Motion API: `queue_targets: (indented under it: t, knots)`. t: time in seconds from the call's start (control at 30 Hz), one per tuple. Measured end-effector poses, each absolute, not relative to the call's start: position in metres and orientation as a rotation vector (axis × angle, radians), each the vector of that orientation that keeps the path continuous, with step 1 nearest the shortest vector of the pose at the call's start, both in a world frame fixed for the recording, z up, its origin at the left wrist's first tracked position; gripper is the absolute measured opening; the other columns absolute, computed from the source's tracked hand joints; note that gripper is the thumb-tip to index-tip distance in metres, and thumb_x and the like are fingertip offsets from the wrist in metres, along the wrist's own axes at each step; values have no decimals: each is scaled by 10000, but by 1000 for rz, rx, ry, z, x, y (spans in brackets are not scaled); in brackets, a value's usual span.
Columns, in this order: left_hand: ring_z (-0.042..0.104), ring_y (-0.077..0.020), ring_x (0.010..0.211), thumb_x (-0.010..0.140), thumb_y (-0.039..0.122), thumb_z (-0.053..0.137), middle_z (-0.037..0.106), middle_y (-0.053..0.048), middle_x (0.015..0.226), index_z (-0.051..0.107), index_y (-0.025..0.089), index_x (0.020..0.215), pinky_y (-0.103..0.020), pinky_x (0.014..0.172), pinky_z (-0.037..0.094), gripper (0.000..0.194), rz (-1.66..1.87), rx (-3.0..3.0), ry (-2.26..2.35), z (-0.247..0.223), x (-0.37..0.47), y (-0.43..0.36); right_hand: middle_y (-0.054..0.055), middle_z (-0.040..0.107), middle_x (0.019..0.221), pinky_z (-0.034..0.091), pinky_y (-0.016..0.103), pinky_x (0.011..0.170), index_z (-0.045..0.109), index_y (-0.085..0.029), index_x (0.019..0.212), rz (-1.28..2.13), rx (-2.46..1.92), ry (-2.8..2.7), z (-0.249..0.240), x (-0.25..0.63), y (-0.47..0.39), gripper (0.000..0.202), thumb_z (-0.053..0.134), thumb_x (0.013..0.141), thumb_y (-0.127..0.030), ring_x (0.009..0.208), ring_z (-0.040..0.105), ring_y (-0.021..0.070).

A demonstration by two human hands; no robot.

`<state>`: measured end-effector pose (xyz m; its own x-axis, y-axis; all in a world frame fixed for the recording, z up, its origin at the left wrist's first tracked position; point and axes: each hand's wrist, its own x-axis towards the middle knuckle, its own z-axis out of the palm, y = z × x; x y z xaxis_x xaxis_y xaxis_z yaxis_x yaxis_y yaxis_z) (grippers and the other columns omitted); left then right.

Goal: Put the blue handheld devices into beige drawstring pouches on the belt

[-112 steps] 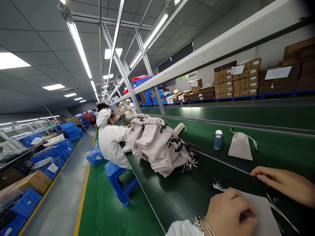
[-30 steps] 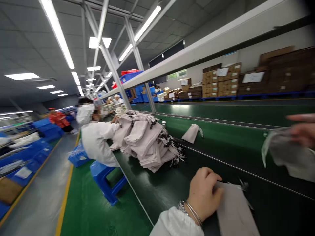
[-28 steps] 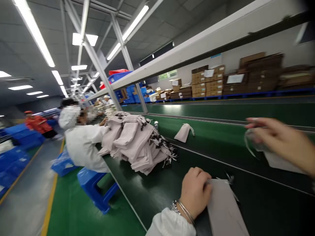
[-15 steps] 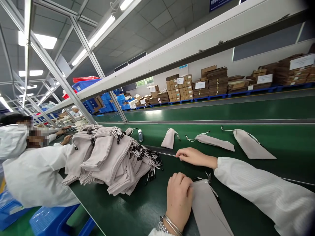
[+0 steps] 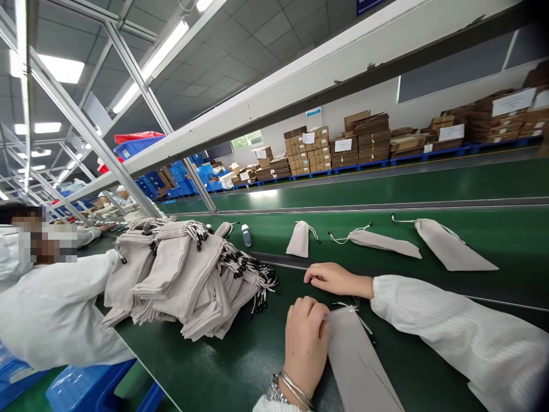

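At the far left a co-worker in a white coat [image 5: 51, 309] sat on a blue plastic stool [image 5: 94, 386] against the edge of the green conveyor table [image 5: 240, 366]. Just right of that person lay a big heap of grey drawstring pouches [image 5: 184, 274], their black-and-white cord ends spilling toward the middle of the table. The person's left hand [image 5: 305, 337] lay knuckles up with its fingers curled down, pressing the left edge of a flat grey pouch [image 5: 358, 366] near its mouth; the pouch lay flat on the near strip of the table, running from the hand toward the bottom edge of the view. Its white drawstring [image 5: 349, 307] trailed from the mouth, between the two hands. Just beyond, the right hand [image 5: 332, 278] rested on the table with fingers loosely bent and nothing visibly in its grasp, the white sleeve [image 5: 450, 337] stretching off to the right. On the belt behind stood a small filled pouch [image 5: 299, 240], then two long pouches [image 5: 384, 242] [image 5: 450, 252] lying flat farther right.
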<state>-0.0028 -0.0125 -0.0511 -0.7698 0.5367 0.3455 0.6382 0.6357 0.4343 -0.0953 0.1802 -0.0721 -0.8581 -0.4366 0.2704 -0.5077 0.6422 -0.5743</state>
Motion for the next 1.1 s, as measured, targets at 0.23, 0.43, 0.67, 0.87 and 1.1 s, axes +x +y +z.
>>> queue_targets:
  t: [0.23, 0.43, 0.67, 0.87, 1.1]
  knots:
    - [512, -210, 881, 746, -86, 517, 586, -16, 949, 538, 218, 883, -342, 752, 407, 334, -824, -951, -2667, -53, -3, -13, 23, 713, 998, 445, 294, 738, 698, -236, 1023, 994, 830, -2742, -75, -94, 181, 245, 492, 905, -175, 866, 652, 202]
    - [532, -200, 897, 788, 5, 592, 594, -7, 949, 562, 231, 919, -340, 756, 413, 263, -752, -960, -2642, -62, -1, -13, 42, 704, 1053, 484, 338, 769, 667, -249, 1044, 986, 836, -2807, -85, -95, 182, 267, 420, 943, -275, 892, 664, 226]
    - [540, -186, 908, 904, 240, 619, 601, 6, 1000, 597, 263, 1022, -334, 719, 400, 123, -619, -1003, -2612, -70, 2, -14, 51, 698, 1190, 550, 396, 861, 693, -341, 1071, 1130, 814, -2832, -121, -109, 195, 303, 455, 935, -472, 1055, 671, 293]
    - [541, -191, 898, 931, 256, 569, 615, 4, 992, 619, 265, 1062, -348, 673, 390, 141, -587, -1043, -2600, -76, -1, -14, 165, 665, 1254, 555, 437, 829, 725, -441, 1040, 1253, 715, -2806, -146, -121, 204, 319, 565, 841, -632, 1098, 663, 332]
    - [539, -190, 894, 933, 262, 556, 629, 7, 981, 627, 249, 1013, -358, 688, 383, 108, -581, -1064, -2610, -72, 1, -13, 165, 666, 1250, 538, 467, 858, 715, -459, 1051, 1259, 714, -2799, -151, -124, 208, 325, 564, 843, -657, 1086, 668, 331]
